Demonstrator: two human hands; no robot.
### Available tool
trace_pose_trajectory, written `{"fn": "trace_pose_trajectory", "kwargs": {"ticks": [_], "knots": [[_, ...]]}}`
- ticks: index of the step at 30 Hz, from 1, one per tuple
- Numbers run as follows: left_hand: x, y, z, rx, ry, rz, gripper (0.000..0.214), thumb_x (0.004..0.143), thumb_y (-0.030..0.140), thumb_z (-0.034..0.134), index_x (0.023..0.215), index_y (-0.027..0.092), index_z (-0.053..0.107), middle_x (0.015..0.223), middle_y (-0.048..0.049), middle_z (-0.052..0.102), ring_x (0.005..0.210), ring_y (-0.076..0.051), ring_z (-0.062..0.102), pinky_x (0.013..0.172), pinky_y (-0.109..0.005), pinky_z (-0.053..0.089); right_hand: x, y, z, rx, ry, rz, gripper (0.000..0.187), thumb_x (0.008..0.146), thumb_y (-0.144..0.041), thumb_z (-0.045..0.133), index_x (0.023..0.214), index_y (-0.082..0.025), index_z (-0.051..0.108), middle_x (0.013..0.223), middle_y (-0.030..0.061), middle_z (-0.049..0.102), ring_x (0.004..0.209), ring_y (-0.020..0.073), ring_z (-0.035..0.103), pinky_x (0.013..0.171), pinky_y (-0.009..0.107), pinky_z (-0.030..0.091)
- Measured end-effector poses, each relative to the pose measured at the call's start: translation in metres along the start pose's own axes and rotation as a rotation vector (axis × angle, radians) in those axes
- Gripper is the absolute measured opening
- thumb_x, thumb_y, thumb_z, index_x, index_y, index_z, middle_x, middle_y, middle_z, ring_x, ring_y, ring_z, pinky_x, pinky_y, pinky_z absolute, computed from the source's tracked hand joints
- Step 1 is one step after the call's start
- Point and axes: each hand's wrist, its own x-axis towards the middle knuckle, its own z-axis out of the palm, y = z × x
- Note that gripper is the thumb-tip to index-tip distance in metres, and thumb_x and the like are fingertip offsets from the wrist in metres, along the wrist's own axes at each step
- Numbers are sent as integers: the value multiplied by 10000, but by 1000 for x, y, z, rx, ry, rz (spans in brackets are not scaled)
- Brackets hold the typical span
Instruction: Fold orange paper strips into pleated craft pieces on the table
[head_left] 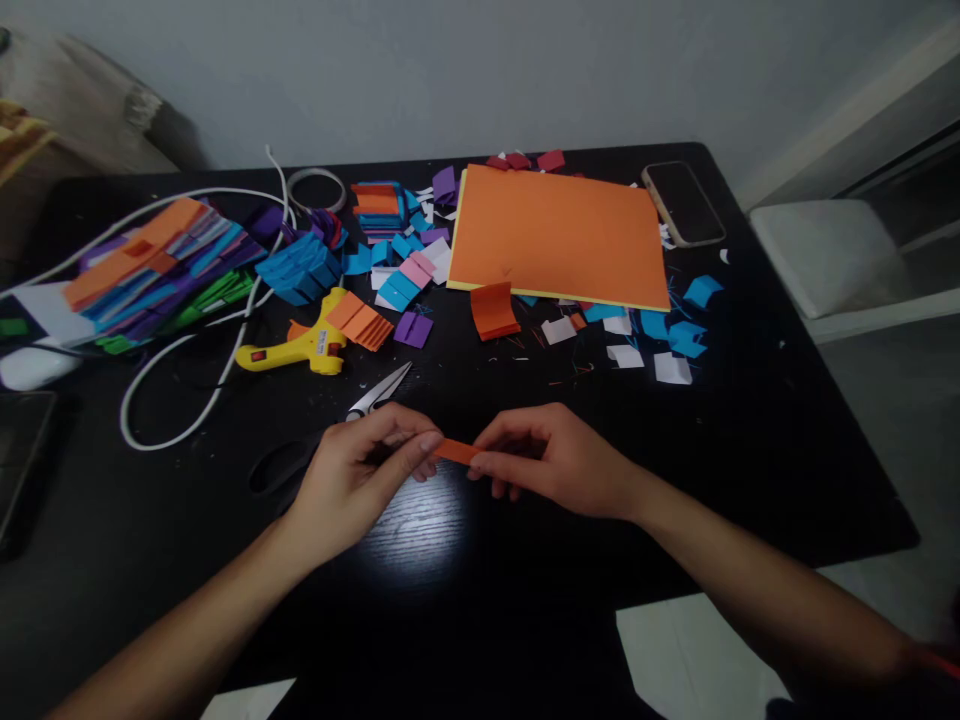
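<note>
Pinching opposite ends of an orange paper strip: left hand and right hand, each with thumb pressed toward forefinger. Strip lies between the hands, over the near part of the black table; lower fingers of both hands curled, partly hidden. Scissors on the tabletop, partly covered by the left hand and wrist, blades angled away from the person. Beyond them, a yellow glue gun beside folded orange paper. Large orange sheet farther back, phone just beside its right edge.
</note>
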Motion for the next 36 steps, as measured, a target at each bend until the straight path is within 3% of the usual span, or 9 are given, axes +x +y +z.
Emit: {"fn": "trace_pose_trajectory", "kwargs": {"ticks": [8,14,20,26,36], "knots": [[0,1,3,107,-126,61,117,988,266,672,985,184,755,776,-16,781,669,-132,735,607,-204,565,-1,-4,-6,-288,20,-117,233,952,-417,744,942,-197,818,777,21,791,670,140,718,628,258,538],[0,1,3,104,-83,78,107,986,254,685,956,184,761,747,-5,781,646,-120,733,593,-190,557,-1,-7,-8,-327,27,-140,194,943,-403,765,1016,-233,824,925,17,835,827,175,769,738,278,551],[1,2,3,168,-76,100,108,981,246,675,940,180,750,750,0,775,629,-110,708,586,-186,531,-2,-10,-11,-413,19,-123,213,977,-382,725,944,-192,817,770,14,791,698,151,738,648,261,518],[-2,-2,6,120,-126,75,109,991,232,671,970,193,771,789,13,786,672,-99,730,628,-167,543,-1,-8,-8,-427,-13,-133,216,981,-369,729,983,-172,817,783,10,792,683,129,729,644,233,509],[-1,-4,3,160,-81,71,123,990,270,668,942,184,743,754,23,751,650,-93,689,619,-176,516,-3,-19,-15,-516,-1,-71,164,975,-323,738,996,-185,824,788,-1,793,693,114,716,636,216,485]]}}
